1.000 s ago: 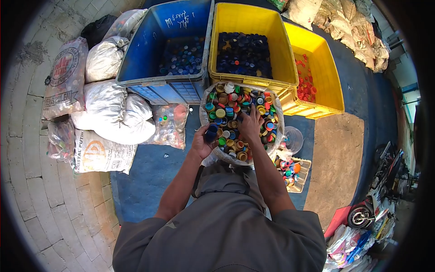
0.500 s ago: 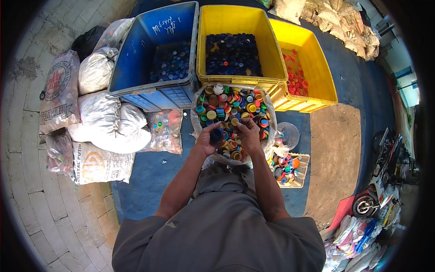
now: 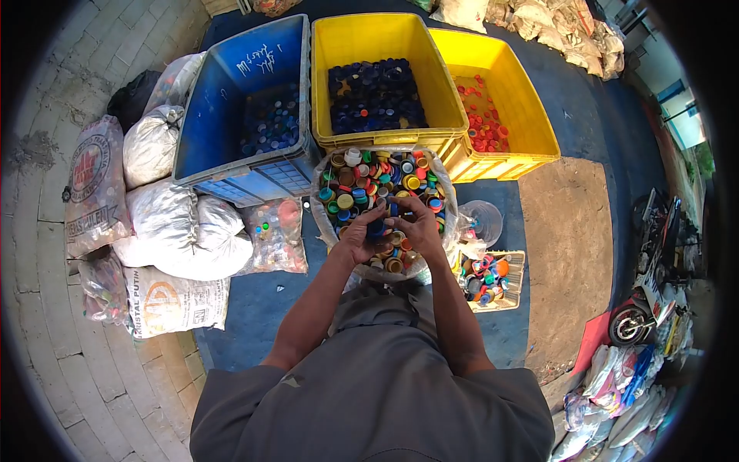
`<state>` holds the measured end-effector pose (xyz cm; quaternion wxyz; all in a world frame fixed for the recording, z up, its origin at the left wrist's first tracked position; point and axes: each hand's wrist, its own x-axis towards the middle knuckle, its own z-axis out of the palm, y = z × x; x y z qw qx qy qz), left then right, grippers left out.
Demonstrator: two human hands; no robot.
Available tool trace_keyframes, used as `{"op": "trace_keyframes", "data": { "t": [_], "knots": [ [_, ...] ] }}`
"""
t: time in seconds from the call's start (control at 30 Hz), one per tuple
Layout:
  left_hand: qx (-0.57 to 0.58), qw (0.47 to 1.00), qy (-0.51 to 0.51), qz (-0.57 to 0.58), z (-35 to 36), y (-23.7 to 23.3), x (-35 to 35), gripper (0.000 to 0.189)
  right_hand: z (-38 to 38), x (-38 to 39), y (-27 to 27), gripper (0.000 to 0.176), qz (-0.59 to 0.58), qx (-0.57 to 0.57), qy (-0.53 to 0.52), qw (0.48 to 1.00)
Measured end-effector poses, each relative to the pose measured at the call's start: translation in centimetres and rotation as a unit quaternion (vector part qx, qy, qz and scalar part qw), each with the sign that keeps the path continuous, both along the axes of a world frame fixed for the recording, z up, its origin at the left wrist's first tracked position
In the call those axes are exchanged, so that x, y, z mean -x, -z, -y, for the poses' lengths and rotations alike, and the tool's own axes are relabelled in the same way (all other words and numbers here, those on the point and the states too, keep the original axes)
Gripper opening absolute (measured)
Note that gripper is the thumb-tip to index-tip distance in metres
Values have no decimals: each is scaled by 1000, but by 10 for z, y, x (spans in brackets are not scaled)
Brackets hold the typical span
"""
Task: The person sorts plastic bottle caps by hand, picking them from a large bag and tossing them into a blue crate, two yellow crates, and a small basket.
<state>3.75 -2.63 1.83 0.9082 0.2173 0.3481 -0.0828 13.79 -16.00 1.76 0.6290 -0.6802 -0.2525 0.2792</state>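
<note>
Both hands meet over the open sack [image 3: 449,202] of mixed bottle caps. The left hand [image 3: 356,240] is curled, cupping a dark blue cap [image 3: 376,228] just above the pile, and the right hand [image 3: 422,225] has its fingertips pressed together on the same cap's far edge. Beyond the sack stand a blue crate [image 3: 223,108], a yellow crate [image 3: 369,38] of dark blue caps and another yellow crate [image 3: 531,115] of red ones. Handling it well probably means keeping the cap low over the sack, gripping its rim rather than its smooth top, and letting the left palm catch any slip
</note>
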Motion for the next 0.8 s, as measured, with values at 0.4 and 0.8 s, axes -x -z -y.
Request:
{"op": "trace_keyframes", "data": {
  "t": [0.4,0.8],
  "knots": [
    [-17,997,19,72,-6,12,3,28,2,-7,-7,40,12,15,-35,999],
    [50,991,-106,58,-7,34,-7,34,8,-1,10,36,-341,-166,139,915]
  ]
}}
